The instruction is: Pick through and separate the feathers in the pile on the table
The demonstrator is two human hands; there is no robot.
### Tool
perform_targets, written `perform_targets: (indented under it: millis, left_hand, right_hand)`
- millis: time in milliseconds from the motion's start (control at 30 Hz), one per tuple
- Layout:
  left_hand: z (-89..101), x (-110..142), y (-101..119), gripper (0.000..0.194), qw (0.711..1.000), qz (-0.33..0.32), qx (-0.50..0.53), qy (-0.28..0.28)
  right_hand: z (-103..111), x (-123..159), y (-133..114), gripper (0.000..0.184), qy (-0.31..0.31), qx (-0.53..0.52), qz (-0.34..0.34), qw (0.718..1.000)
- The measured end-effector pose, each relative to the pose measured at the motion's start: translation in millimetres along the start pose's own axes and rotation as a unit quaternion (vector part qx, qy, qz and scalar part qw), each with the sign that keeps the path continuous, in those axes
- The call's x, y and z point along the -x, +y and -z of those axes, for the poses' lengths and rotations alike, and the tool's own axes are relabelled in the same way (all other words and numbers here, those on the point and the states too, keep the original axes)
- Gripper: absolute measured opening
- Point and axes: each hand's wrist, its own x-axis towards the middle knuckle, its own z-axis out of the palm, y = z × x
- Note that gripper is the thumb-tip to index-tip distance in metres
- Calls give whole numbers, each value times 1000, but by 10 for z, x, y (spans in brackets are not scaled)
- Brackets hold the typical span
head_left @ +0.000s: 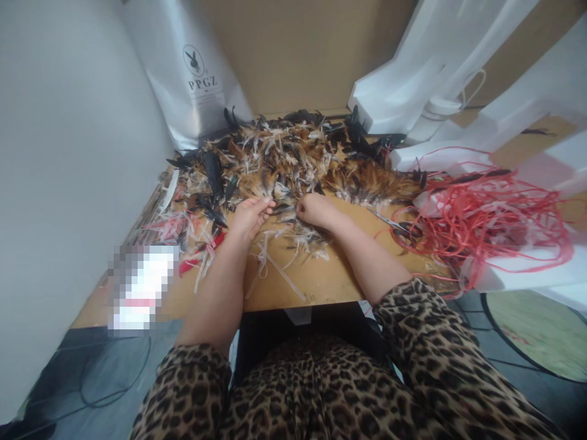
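A large heap of brown, black and white feathers [284,143] covers the far half of the table. At its near edge, my left hand [253,215] is closed in a pinch on brown feathers [257,184]. My right hand [317,211] is a short way to the right, its fingers curled inward; what they hold is hidden. Some greyish feathers [287,211] are in the gap between my hands. Below the right hand lie loose pale feather bits [312,241]. White ribbon strips [263,260] lie on the wood in front.
A tangle of red ribbon [499,214] spreads over the right side, with scissors [398,226] beside it. A silver bag [197,79] stands at the back left. A blurred-out bright object [144,287] is at the table's left front. A round stool [541,330] is lower right.
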Motion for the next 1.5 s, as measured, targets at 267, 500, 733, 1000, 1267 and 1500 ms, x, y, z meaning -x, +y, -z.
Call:
perform_targets:
  millis: [267,500,733,1000,1267,1500]
  left_hand:
    - [-7,1,8,18,1000,-2,9,-2]
    - [12,-6,-2,13,999,32,24,-28]
    - [-3,5,3,11,997,53,28,-51]
    - [-4,2,-1,17,999,28,14,-35]
    - [-55,45,9,22,998,-52,-10,-37]
    - [-57,17,-47,26,995,-59,-67,-39]
  right_hand:
    - [-140,-123,41,10,76,-488,-91,865]
    - [-137,-155,-15,27,46,-733,-116,669]
    - [-96,-116,-101,27,48,-761,-91,640]
    - [-66,-79,-141,25,6,-759,-80,646]
    - [-61,-51,-133,17,-62,-772,-67,629]
    - [-69,-51,-112,17,-133,-804,-61,577]
